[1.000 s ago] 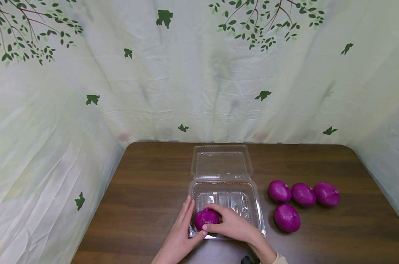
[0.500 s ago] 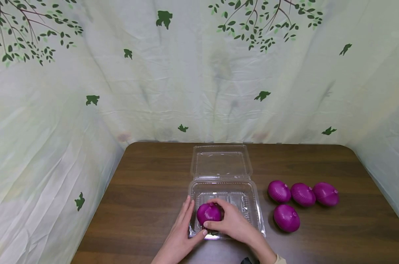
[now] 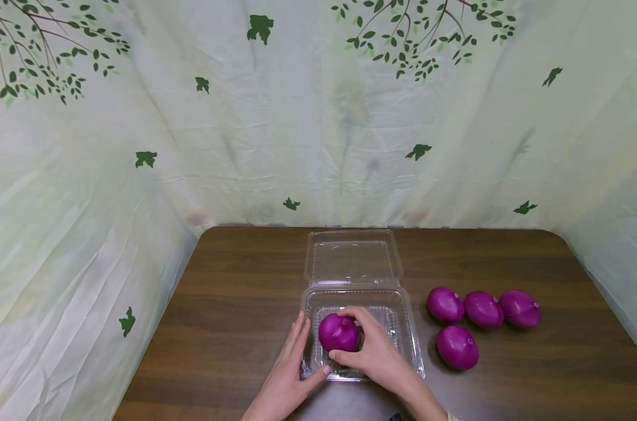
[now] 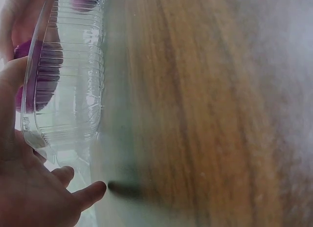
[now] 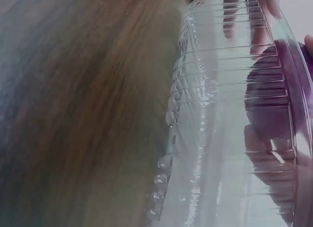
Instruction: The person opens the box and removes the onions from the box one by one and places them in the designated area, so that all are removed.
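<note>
In the head view my right hand (image 3: 373, 354) grips a purple onion (image 3: 338, 332) between thumb and fingers, over the front left part of a clear plastic clamshell box (image 3: 417, 348). My left hand (image 3: 289, 371) lies along the box's left side with straight fingers, its thumb at the front edge. Through the clear wall in the left wrist view, the onion (image 4: 48, 80) shows inside, beside my left hand (image 4: 34, 188). The right wrist view shows the onion (image 5: 268, 97) through the opposite ribbed wall. The box's hinged lid (image 3: 354, 260) lies folded back, open.
Several more purple onions rest on the brown wooden table (image 3: 234, 304) right of the box: a row of three with a middle onion (image 3: 484, 310), and a single onion (image 3: 457, 348) in front. A pale leaf-printed cloth (image 3: 318, 117) hangs behind the table and at both sides.
My right hand has moved the onion a little to the right and back from the box's front left corner, turning its stem tip rightward. My left hand has stayed in place.
</note>
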`<state>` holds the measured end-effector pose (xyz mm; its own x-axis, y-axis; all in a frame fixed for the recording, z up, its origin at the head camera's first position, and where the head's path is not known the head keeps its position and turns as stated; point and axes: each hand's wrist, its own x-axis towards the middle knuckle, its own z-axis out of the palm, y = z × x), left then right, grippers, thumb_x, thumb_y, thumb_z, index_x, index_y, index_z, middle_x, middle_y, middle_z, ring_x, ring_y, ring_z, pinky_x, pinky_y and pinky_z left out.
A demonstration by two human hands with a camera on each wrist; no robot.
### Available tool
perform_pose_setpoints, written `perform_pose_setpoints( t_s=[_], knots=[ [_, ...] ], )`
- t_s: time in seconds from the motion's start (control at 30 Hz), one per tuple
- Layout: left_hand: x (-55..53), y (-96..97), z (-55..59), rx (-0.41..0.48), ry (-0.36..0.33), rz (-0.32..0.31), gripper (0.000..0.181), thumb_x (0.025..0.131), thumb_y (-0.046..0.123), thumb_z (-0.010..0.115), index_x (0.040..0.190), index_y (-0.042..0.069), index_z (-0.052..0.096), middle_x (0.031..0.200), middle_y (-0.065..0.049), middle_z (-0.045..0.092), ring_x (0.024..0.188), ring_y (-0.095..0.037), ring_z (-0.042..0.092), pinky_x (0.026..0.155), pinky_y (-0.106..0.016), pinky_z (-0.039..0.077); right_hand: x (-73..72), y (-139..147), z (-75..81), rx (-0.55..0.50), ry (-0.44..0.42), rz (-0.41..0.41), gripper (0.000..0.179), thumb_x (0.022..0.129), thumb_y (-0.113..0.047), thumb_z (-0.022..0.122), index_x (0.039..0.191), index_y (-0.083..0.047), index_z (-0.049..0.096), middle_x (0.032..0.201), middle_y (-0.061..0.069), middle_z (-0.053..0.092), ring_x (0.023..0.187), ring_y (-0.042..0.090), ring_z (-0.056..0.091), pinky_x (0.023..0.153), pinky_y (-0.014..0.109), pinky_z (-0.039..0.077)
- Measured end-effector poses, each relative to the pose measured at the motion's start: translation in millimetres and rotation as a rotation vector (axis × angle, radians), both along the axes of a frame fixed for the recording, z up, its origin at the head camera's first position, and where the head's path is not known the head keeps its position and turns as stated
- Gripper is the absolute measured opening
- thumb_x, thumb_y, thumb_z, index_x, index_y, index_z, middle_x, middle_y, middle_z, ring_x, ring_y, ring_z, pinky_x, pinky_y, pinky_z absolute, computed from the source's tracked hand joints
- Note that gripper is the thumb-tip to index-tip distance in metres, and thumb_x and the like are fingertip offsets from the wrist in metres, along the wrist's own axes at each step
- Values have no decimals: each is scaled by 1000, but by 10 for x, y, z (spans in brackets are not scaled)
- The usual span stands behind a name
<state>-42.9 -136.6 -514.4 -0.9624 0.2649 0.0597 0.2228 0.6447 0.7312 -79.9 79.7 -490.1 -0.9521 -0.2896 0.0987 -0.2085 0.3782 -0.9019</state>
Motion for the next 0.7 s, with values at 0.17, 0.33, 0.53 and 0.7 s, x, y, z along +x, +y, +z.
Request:
perform_pose_setpoints(
  t_s=[0.17, 0.33, 0.53, 0.7],
  knots=[
    [-3, 1, -9, -1, 3, -1, 94, 87, 54, 68, 158, 12, 23, 165, 5, 7, 148, -22, 14, 109, -56, 28, 35, 29, 13, -5, 52, -40, 70, 68, -26, 91, 126, -32, 54, 124, -14, 54, 112, 12, 55, 91, 41, 51],
    [-9, 10, -7, -10, -12, 5, 93, 88, 53, 68, 158, 13, 23, 165, 6, 5, 148, -24, 14, 108, -60, 28, 66, 71, 7, -12, 89, -83, 75, 63, -21, 93, 127, -34, 55, 125, -18, 52, 112, 9, 55, 92, 40, 51],
    [2, 14, -4, -15, -2, 8, 93, 88, 53, 68, 158, 16, 21, 165, 7, 4, 148, -23, 14, 108, -61, 28, 96, 143, 6, 9, 86, -98, 80, 62, -19, 94, 132, -30, 56, 128, -17, 49, 112, 9, 55, 91, 38, 51],
    [2, 14, -16, -12, 6, 3, 93, 88, 54, 67, 158, 15, 20, 165, 6, 4, 148, -24, 14, 108, -61, 27, 115, 212, -3, -13, 85, -98, 81, 62, -19, 93, 133, -32, 56, 128, -14, 48, 111, 10, 57, 91, 34, 52]
  ],
)
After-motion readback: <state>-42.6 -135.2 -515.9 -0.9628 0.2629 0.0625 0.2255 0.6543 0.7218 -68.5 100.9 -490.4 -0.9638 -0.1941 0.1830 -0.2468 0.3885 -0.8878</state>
